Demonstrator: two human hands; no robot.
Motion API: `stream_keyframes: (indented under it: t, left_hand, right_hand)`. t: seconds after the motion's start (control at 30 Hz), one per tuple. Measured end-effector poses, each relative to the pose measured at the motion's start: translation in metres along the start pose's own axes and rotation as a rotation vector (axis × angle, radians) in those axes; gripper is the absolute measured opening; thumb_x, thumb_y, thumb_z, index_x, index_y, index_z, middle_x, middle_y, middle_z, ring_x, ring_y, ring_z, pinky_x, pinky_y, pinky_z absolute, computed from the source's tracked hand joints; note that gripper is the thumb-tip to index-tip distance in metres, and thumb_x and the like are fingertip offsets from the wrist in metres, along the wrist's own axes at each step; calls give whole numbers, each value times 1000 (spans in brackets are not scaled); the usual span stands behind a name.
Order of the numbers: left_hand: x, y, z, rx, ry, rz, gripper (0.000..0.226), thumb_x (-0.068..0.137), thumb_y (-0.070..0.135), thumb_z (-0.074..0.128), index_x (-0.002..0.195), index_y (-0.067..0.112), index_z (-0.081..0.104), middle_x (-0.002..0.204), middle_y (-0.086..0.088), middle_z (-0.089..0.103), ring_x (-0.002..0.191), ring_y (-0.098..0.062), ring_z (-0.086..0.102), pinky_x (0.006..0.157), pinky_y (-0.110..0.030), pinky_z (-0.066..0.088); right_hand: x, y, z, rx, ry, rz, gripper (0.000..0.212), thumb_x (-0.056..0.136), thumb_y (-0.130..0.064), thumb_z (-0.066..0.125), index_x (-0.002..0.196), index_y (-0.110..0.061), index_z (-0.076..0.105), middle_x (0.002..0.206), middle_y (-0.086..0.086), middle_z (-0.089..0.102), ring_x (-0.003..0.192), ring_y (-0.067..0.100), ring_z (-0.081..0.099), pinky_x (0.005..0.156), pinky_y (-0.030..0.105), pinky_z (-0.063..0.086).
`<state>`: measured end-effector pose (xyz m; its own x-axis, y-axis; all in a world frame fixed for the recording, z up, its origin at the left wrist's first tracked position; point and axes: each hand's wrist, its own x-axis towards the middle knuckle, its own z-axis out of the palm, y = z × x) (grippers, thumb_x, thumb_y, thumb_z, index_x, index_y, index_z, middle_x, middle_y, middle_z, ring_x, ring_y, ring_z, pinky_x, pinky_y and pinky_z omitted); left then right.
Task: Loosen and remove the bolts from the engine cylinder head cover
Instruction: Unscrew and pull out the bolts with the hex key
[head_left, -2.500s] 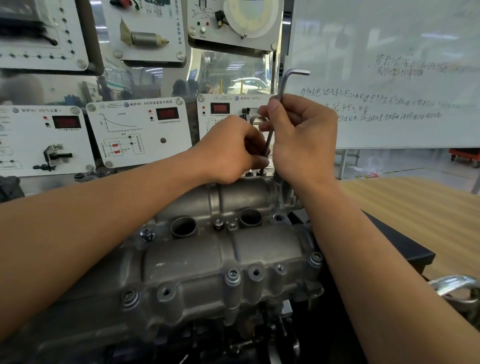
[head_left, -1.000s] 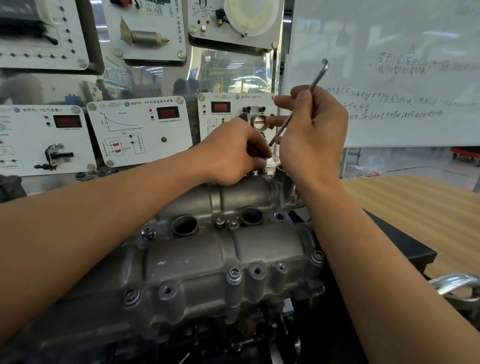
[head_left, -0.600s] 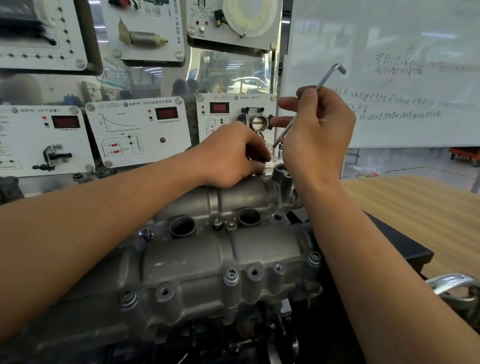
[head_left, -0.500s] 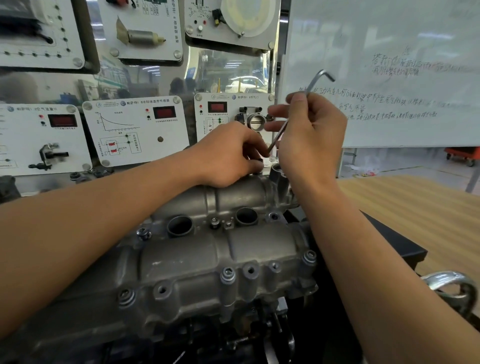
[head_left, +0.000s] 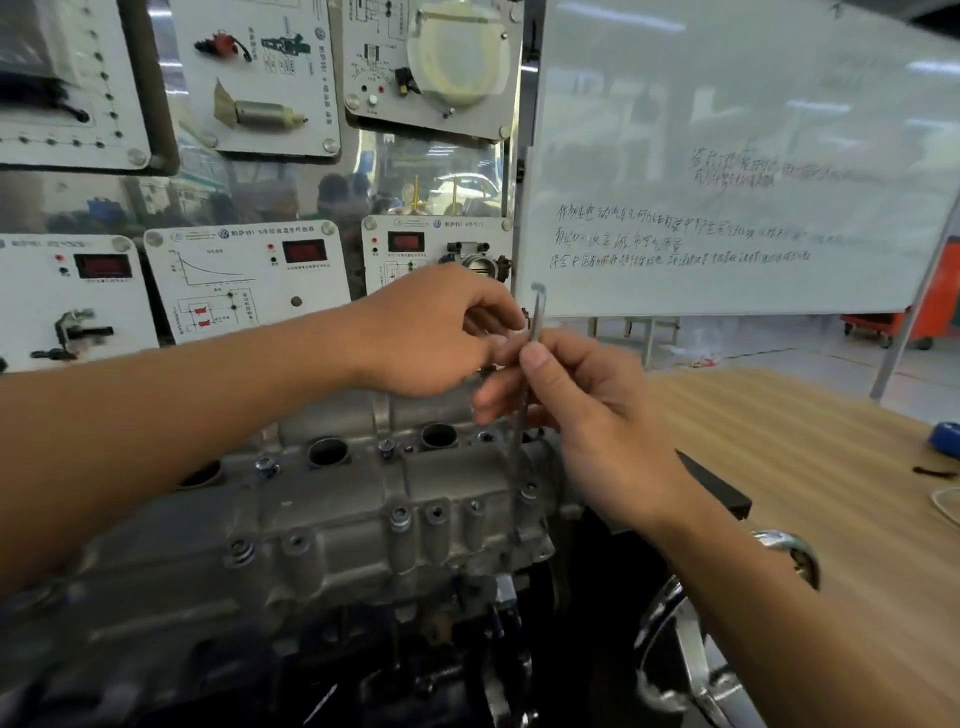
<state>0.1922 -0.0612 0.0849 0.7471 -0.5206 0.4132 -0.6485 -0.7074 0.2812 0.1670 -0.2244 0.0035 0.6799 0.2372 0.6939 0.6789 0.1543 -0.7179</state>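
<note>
Right hand (head_left: 587, 415) pinches upright hex key (head_left: 536, 312) above cover (head_left: 337, 519); grip of left hand (head_left: 431, 332) unclear

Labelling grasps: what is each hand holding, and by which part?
Right hand pinches the hex key mid-shaft, thumb in front. Left hand: fingers curled, but whether they hold anything cannot be told.

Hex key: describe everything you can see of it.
The hex key is a thin grey metal L-shaped rod, short bend at the top. It stands nearly upright, long leg pointing down at a bolt at the right end of the cylinder head cover; the tip is blurred. The right hand pinches its shaft between thumb and fingers.
</note>
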Motion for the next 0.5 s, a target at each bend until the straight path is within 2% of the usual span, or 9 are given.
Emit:
stream_keyframes:
  t: [0.07, 0.13, 0.17, 0.23, 0.33, 0.43, 0.5]
  left_hand:
    - [-15, 7, 6, -197, 17, -63, 24, 95, 3, 57, 109, 18, 70, 96, 0, 74, 91, -5, 69, 85, -18, 54]
    - [-34, 11, 22, -424, 6, -120, 30, 90, -9, 52, 104, 10, 70, 84, -12, 73, 81, -16, 71, 85, -27, 57]
    - [-43, 12, 31, -520, 20, -154, 32, 88, -12, 52, 104, 9, 70, 81, -10, 73, 80, -16, 70, 88, -31, 57]
    - [-55, 11, 44, -633, 105, -217, 39, 85, -14, 57, 108, 15, 71, 88, 1, 77, 89, -9, 72, 92, -28, 56]
    - [-61, 14, 50, -708, 184, -215, 43, 85, -12, 62, 109, 24, 68, 101, 8, 78, 99, -8, 72, 89, -22, 56]
    - [-63, 19, 50, -664, 173, -164, 36, 85, -6, 69, 108, 23, 69, 99, 14, 77, 96, -1, 71, 78, -8, 52]
    - [-62, 21, 49, -611, 156, -163, 35, 84, 0, 74, 111, 22, 69, 100, 15, 77, 96, 1, 71, 80, -7, 51]
  right_hand:
    - [-2, 5, 0, 34, 36, 39, 26, 107, -11, 38, 96, -10, 61, 73, 3, 71, 70, 18, 69, 66, 23, 55]
    - [-3, 10, -1, 33, 69, 37, 26, 107, -10, 36, 95, -8, 59, 70, 2, 68, 65, 18, 67, 64, 24, 55]
    - [-4, 12, -1, 19, 77, 28, 26, 108, -10, 35, 95, -8, 57, 68, 1, 67, 62, 18, 66, 63, 25, 54]
    - [-4, 13, -2, 9, 79, 27, 26, 108, -10, 34, 96, -9, 56, 66, 0, 66, 59, 17, 65, 60, 25, 54]
    - [-5, 12, -4, 104, 116, 106, 28, 109, -14, 34, 96, -10, 58, 64, -1, 65, 60, 16, 65, 61, 26, 55]
    - [-3, 9, -6, 160, 142, 165, 29, 109, -17, 35, 93, -12, 59, 64, -1, 65, 63, 16, 65, 62, 27, 55]
    - [-2, 7, -6, 127, 119, 170, 29, 109, -18, 35, 93, -14, 59, 65, 0, 66, 65, 17, 63, 66, 32, 55]
